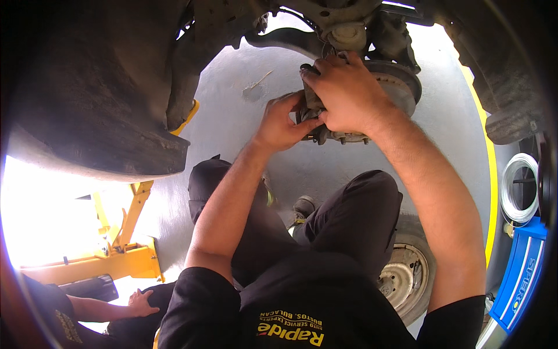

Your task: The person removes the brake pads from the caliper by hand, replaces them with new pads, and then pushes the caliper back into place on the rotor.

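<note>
Under a raised vehicle, both my hands are at a grimy metal part that looks like a brake caliper (313, 100), on the left side of a rusty brake disc (401, 87). My left hand (283, 123) grips it from the left, its thumb stretched toward the lower edge and its fingers curled behind. Over the top and right side lies my right hand (347, 93), fingers bent round the upper end and thumb low, close to the left thumb. Much of the caliper is hidden by my fingers. Stud ends (354, 138) stick out below the disc hub.
A dark suspension arm (285, 38) crosses above; a wheel-arch panel (99, 116) hangs at left. A removed wheel (404, 273) lies by my right leg. Yellow lift parts (136, 215) and another person's hand (139, 303) are lower left; a wire coil (510, 189) and blue box (520, 273) right.
</note>
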The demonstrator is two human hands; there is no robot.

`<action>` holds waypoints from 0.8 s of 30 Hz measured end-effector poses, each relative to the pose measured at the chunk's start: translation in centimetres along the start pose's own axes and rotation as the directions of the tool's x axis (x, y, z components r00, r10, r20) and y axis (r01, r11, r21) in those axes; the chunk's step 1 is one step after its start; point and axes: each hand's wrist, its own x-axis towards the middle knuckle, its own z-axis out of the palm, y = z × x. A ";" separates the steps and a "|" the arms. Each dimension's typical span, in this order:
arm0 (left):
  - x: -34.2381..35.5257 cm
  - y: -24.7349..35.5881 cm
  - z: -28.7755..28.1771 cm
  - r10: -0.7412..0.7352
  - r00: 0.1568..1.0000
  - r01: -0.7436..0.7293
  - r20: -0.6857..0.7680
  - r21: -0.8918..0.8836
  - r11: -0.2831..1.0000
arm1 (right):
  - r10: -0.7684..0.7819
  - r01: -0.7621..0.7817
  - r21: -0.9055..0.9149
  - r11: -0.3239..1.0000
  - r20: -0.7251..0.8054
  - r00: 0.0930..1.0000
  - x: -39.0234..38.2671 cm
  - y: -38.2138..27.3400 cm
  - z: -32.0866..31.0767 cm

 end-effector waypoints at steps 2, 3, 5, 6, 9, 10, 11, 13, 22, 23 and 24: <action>0.0 -0.4 0.0 -0.045 0.999 0.046 0.017 -0.060 0.997 | -0.006 -0.003 0.069 0.998 0.125 0.992 0.3 0.2 -0.7; -0.1 -0.6 -0.1 -0.067 0.997 0.070 0.027 -0.090 0.994 | -0.011 -0.008 0.104 0.995 0.187 0.982 0.4 0.3 -1.1; -0.2 -0.6 0.1 -0.104 0.994 0.106 0.032 -0.078 0.991 | -0.031 0.015 0.119 0.993 0.132 0.991 0.1 0.9 -0.9; -0.2 -0.6 0.1 -0.123 0.992 0.125 0.034 -0.071 0.990 | -0.042 0.028 0.127 0.991 0.104 0.994 0.0 1.1 -0.7; -0.2 -1.5 0.0 -0.130 0.989 0.139 0.065 -0.167 0.976 | -0.033 0.032 0.122 0.992 0.005 0.999 -0.4 1.9 -0.3; -0.1 -1.6 -0.5 -0.160 0.980 0.183 0.121 -0.207 0.961 | -0.014 0.011 0.137 0.990 0.026 1.000 -0.3 1.9 -0.3; 0.2 -1.8 -1.0 -0.187 0.966 0.227 0.178 -0.243 0.943 | 0.004 -0.011 0.152 0.988 0.048 0.999 -0.1 1.9 -0.5; 0.8 -2.1 -1.7 -0.229 0.938 0.302 0.261 -0.291 0.908 | 0.013 -0.037 0.167 0.985 0.143 0.990 0.5 1.7 -1.4; 0.6 -2.1 -1.2 -0.227 0.931 0.323 0.285 -0.355 0.877 | -0.088 0.090 0.107 0.990 -0.022 0.996 0.0 1.7 0.2; 0.4 -1.9 -1.0 -0.204 0.946 0.285 0.252 -0.346 0.894 | -0.086 0.089 0.108 0.990 -0.030 0.996 -0.1 1.6 0.3; 0.3 -1.7 -0.9 -0.179 0.959 0.247 0.221 -0.335 0.909 | -0.083 0.087 0.108 0.990 -0.037 0.996 -0.1 1.5 0.5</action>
